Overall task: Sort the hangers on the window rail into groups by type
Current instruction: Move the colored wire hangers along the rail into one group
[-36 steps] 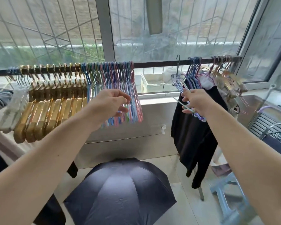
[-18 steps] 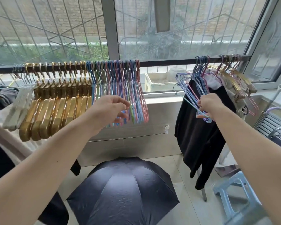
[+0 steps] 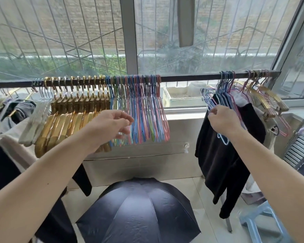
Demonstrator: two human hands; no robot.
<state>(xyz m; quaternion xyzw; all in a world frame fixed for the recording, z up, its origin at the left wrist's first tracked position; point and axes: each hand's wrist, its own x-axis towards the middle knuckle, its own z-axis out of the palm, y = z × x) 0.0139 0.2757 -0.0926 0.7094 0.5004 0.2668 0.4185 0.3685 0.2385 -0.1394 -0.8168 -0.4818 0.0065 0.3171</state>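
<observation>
A dark window rail (image 3: 186, 78) runs across the window. On its left part hang several white hangers (image 3: 37, 113), then gold hangers (image 3: 72, 116), then a tight bunch of thin coloured wire hangers (image 3: 147, 109). At the right hang more blue and pink wire hangers (image 3: 225, 88) and a few gold hangers (image 3: 265, 95). My left hand (image 3: 111, 125) hovers in front of the coloured bunch, fingers loosely curled, holding nothing. My right hand (image 3: 223, 120) grips a few blue wire hangers (image 3: 208, 99) that are off the rail, left of the right-hand group.
A black garment (image 3: 223, 158) hangs under the right group. An open dark umbrella (image 3: 139, 211) sits on the tiled floor below. A blue plastic stool (image 3: 263, 223) stands at the lower right. Dark and pale clothes (image 3: 5, 137) hang at the far left. A white box (image 3: 181, 97) rests on the sill.
The view has tilted up. My right hand drew the blue wire hangers closer to the right-hand group on the rail. My left hand's fingers opened slightly.
</observation>
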